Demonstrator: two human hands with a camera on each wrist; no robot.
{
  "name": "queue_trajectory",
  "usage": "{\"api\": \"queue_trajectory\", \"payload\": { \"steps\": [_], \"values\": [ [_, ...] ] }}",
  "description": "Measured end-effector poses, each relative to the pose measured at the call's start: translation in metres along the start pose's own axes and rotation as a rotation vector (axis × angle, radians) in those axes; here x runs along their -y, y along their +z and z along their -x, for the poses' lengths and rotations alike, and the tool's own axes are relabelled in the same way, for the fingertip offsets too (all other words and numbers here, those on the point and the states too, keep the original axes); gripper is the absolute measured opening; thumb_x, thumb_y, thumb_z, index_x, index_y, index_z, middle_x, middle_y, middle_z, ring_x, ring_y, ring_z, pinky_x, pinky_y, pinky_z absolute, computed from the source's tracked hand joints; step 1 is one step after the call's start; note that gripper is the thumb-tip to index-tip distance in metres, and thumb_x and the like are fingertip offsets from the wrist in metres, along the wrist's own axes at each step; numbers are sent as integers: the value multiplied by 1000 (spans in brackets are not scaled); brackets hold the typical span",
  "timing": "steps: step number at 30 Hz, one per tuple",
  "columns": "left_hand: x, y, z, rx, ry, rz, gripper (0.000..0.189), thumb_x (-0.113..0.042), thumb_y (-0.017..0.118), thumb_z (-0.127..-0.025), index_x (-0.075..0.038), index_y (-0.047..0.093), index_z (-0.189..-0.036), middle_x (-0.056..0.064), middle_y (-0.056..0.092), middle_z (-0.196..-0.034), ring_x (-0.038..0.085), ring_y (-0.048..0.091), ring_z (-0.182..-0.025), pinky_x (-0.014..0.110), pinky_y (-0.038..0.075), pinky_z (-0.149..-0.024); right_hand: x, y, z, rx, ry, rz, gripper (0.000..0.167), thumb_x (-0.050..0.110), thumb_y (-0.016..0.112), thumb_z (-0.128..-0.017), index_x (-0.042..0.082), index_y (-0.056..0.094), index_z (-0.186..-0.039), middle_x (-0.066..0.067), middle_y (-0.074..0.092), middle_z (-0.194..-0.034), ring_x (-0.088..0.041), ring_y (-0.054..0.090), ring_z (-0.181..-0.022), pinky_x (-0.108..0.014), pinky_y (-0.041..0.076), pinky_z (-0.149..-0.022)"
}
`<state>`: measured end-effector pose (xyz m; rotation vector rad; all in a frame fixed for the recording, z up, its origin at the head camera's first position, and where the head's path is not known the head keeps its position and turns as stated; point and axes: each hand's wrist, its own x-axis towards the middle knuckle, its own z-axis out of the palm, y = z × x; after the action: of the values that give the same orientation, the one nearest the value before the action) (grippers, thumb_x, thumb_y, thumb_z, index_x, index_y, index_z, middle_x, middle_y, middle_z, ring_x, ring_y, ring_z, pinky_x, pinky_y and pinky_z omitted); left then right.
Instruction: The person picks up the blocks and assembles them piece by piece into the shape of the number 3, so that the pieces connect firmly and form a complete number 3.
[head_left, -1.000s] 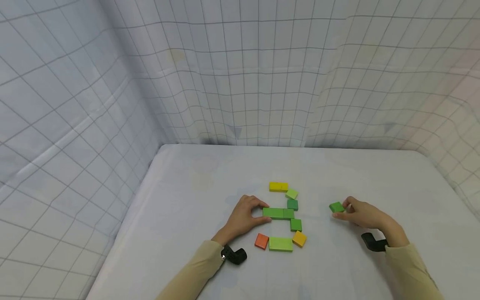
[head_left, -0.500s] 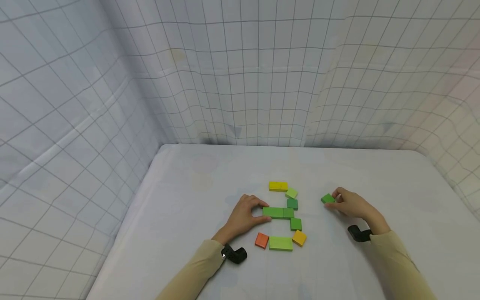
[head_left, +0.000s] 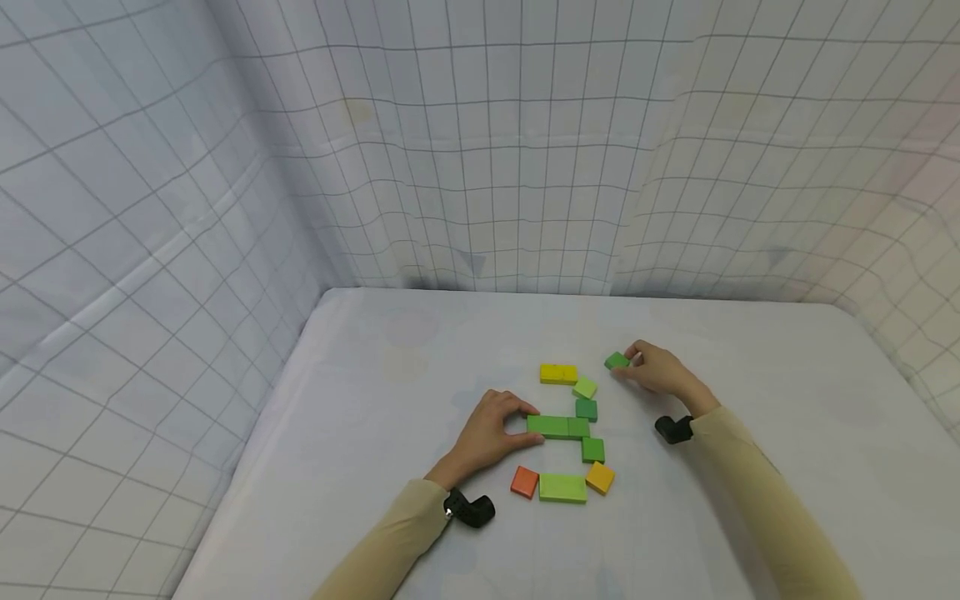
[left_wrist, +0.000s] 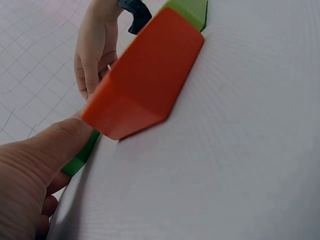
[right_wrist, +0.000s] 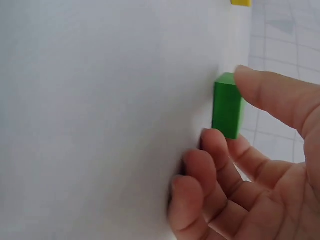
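In the head view my left hand holds the left end of a long green block, thumb on the near side and a finger on the far side. A green square block lies against that block's right end. My right hand pinches another green square block between thumb and fingers, close to the table at the back right of the pieces. Nearest to this block are a yellow block and a light green square. In the left wrist view an orange-red block stands large in front.
A dark green square and a green square continue the arrangement on the white table. At its near side sit a light green long block and an orange-yellow square. Gridded white curtains stand behind and beside.
My right hand has moved left and away from me with its green square block, from right of the arrangement to near its far end. The left hand has stayed in place.
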<state>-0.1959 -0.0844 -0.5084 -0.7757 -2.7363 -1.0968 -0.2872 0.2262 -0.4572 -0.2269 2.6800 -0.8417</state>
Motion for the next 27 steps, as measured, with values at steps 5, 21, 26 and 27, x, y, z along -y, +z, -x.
{"api": "queue_trajectory", "payload": {
  "steps": [5,21,26,27],
  "values": [
    [1,1,0,3,-5,-6,37,-43,77,-78,-21,69,-106,-11,59,-101,10,45,-97,31,40,-86,3,3,-13,10,9,-3,48,42,55,-95,0,50,-119,-17,57,-105,-23,51,-78,-33,43,-65],
    [2,1,-3,9,-18,-4,38,-43,78,-77,-21,69,-106,-11,59,-100,9,45,-95,30,40,-85,43,1,-69,105,90,-98,38,34,65,-90,2,56,-110,-4,52,-80,-15,42,-67,-28,35,-63],
    [2,1,-3,9,-14,0,37,-42,78,-77,-21,69,-106,-11,59,-101,9,45,-96,30,40,-85,59,5,-85,144,115,-112,37,33,71,-86,3,58,-104,-3,55,-78,-13,43,-61,-26,34,-57],
    [3,2,-3,7,-13,0,37,-42,78,-77,-21,69,-106,-11,59,-101,9,45,-96,30,40,-85,61,6,-87,150,120,-119,37,33,72,-85,3,59,-102,-3,55,-76,-13,43,-60,-26,34,-56]
  ]
}}
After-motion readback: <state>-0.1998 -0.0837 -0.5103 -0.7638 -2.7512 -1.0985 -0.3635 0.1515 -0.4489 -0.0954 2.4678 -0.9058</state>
